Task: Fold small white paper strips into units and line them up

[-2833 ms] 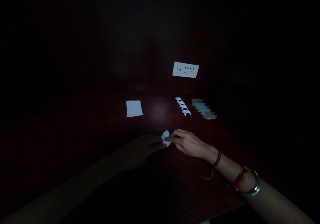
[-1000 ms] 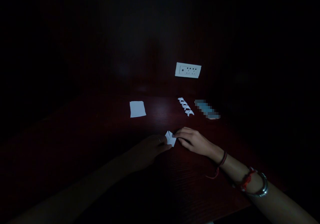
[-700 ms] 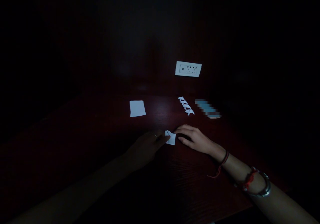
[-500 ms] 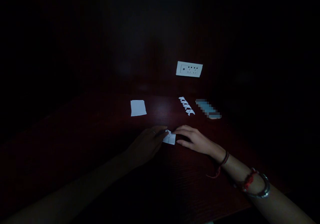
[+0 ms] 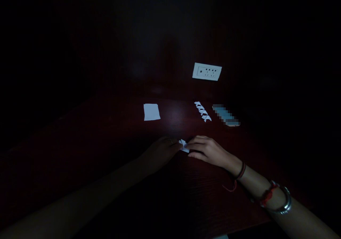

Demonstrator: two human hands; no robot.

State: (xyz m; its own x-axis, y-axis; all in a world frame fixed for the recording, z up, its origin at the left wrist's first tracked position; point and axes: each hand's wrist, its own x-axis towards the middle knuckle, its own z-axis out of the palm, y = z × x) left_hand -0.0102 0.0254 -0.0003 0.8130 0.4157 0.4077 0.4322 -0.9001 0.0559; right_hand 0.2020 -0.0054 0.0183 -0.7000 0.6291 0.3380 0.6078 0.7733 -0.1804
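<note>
A small folded piece of white paper [image 5: 184, 147] lies on the dark red table between my two hands, partly covered by fingers. My left hand [image 5: 161, 155], in deep shadow and wearing a ring, pinches its left side. On the right side of the paper, the fingertips of my right hand [image 5: 206, 148] press down, with the thumb stretched out below. Bracelets circle my right wrist. Beyond my hands a stack of square white paper [image 5: 151, 112] lies to the left. A row of several small folded paper pieces [image 5: 203, 111] lies to the right.
A phone [image 5: 226, 115] with a blurred-out screen lies right of the folded row. On the wall behind is a white power socket [image 5: 207, 72]. The table's [image 5: 226, 210] front edge shows at lower right; a pale object [image 5: 221, 237] peeks out below it. The surroundings are very dark.
The paper between my hands has been turned and folded, and now shows as a smaller shape. My left fingers shifted from its lower edge to its left side. The view has drifted slightly.
</note>
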